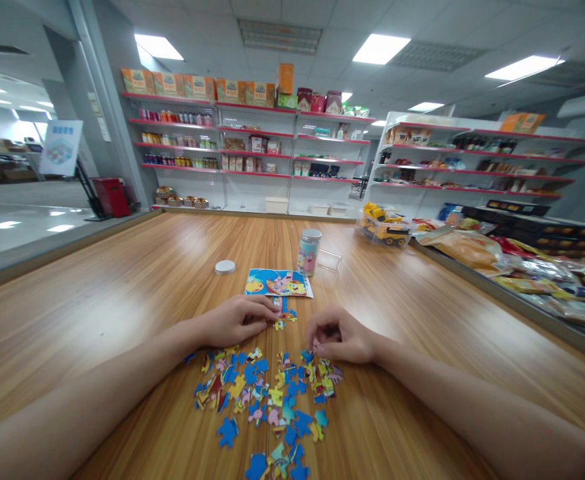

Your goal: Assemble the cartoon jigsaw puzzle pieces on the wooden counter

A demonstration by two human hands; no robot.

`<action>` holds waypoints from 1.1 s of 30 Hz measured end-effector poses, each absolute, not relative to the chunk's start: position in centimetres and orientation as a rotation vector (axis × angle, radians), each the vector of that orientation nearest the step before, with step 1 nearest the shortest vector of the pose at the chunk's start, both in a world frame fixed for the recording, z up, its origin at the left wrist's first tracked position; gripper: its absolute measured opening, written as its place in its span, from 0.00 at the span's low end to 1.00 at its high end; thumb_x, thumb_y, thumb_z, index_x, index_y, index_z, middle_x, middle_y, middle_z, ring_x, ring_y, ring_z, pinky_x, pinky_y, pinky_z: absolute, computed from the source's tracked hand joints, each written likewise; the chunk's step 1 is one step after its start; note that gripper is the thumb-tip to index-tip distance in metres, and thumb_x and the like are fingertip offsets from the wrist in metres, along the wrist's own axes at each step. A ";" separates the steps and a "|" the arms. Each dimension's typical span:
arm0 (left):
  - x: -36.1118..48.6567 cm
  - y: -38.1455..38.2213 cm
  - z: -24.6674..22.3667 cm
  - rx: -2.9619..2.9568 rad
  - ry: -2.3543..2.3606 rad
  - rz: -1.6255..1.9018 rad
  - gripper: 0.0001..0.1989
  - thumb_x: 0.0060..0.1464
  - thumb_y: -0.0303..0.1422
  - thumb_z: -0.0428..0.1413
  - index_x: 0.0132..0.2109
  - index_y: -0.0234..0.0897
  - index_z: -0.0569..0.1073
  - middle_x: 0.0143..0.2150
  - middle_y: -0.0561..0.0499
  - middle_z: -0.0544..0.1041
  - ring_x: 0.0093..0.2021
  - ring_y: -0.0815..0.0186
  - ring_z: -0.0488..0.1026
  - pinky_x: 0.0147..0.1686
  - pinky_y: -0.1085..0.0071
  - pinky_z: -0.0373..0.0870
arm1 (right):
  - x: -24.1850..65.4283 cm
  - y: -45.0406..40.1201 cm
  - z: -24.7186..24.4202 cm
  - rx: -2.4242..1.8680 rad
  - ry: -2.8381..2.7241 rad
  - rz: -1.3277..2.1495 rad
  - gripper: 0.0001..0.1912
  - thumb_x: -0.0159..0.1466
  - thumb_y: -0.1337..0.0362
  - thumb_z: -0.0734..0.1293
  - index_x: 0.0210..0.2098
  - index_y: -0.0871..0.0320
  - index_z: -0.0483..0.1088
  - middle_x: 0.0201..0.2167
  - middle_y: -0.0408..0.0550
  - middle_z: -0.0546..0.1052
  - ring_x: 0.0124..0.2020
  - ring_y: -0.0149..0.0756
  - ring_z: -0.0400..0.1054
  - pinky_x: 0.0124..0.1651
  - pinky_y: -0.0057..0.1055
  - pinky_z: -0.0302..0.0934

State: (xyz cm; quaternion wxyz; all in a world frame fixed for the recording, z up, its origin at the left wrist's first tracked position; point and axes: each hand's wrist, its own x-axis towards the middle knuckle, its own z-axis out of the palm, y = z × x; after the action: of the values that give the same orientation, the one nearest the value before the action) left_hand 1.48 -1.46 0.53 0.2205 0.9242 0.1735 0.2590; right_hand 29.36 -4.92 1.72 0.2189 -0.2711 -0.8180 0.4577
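My left hand (242,320) lies on the table, fingers stretched out, the tips touching a small joined cluster of puzzle pieces (285,319). To its right, my right hand (340,335) has curled fingers and a thumb pinched together on a puzzle piece (315,348) at the top right of the pile; the fingers partly hide it. Many loose jigsaw pieces (257,393) in blue, yellow and pink spread below both hands. Just beyond the cluster lies the picture sheet (277,283) with cartoon figures. A cartoon-printed tin (308,253) with a silver lid stands upright at its right corner.
A round silver lid (225,267) rests on the wooden table (172,253) at left. Beside the tin is a thin wire stand (330,260). A clear box of yellow toy trucks (385,227) stands at the far right edge, near bagged snacks (462,247). Stocked shelves (252,153) line the back.
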 end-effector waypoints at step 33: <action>1.4 -1.3 0.4 2.539 0.481 0.724 0.15 0.61 0.26 0.53 0.53 0.39 0.77 0.54 0.43 0.75 0.54 0.60 0.72 0.56 0.63 0.68 | 28.3 -5.6 1.7 -0.896 -2.150 1.426 0.10 0.51 0.63 0.73 0.27 0.62 0.70 0.14 0.35 0.63 0.17 0.22 0.54 0.20 0.20 0.47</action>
State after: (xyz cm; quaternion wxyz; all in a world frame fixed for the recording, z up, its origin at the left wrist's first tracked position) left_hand 1.36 -1.28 0.36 0.2271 0.9214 0.1746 0.2627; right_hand 28.33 -5.64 1.72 0.2037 -0.3212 -0.7707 0.5112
